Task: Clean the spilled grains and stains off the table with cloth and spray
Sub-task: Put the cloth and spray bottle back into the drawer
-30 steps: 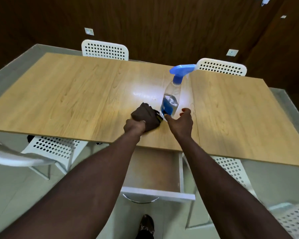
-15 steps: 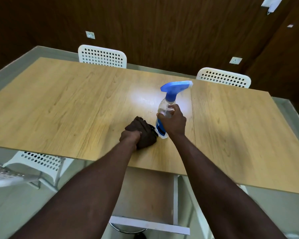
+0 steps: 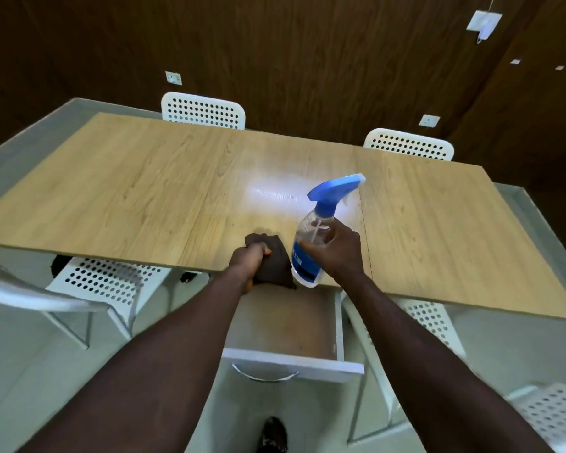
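- Along the left side, a white perforated chair [image 3: 105, 282] sat partly tucked under the near edge of the wooden surface [image 3: 128, 191], and a second chair [image 3: 203, 112] showed its back beyond the far edge.
- Left of centre, the left hand [image 3: 249, 258] was at the near edge, its fingers [image 3: 260, 249] curled tight round a bunched dark brown cloth [image 3: 275, 268] that overhung the edge.
- Just beside the cloth stood the spray bottle [image 3: 312, 243], tilted, clear-bodied with a blue label, its blue trigger head pointing right and away (whether its base touched the wood could not be told).
- Next, the right hand [image 3: 342, 253] was wrapped round the bottle's body, fingers clamped on it and the thumb across the front.
- Below both hands, a drawer [image 3: 288, 325] with a white front and curved handle hung open under the surface.
- Farther right, a third chair [image 3: 409, 146] stood at the far edge and a fourth chair [image 3: 433, 322] at the near one.
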